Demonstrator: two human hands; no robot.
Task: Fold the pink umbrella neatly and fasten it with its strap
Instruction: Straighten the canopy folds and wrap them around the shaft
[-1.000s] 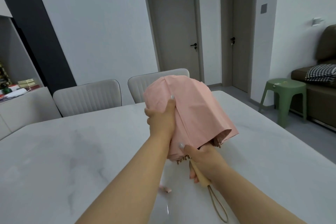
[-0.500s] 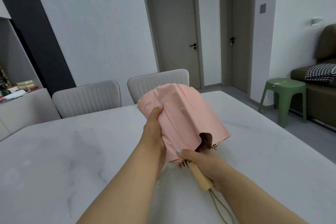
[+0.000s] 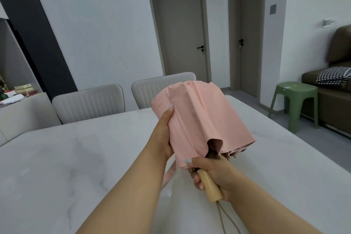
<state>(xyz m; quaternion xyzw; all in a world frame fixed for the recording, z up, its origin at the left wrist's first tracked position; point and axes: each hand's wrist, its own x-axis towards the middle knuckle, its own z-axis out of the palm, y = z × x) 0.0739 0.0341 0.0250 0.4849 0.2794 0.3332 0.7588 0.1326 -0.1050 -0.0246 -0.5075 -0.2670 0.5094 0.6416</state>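
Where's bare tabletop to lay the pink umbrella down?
The white marble table is bare left of the left hand, up to the two grey chairs. Another bare patch lies right of the pink umbrella, toward the green stool. The right hand crowds the near middle.

I see a pink umbrella (image 3: pixel 201 119) with a beige handle (image 3: pixel 209 186), a white marble-veined table (image 3: pixel 76 157), a green stool (image 3: pixel 296 97), and a black-and-white checked cushion (image 3: pixel 334 76).
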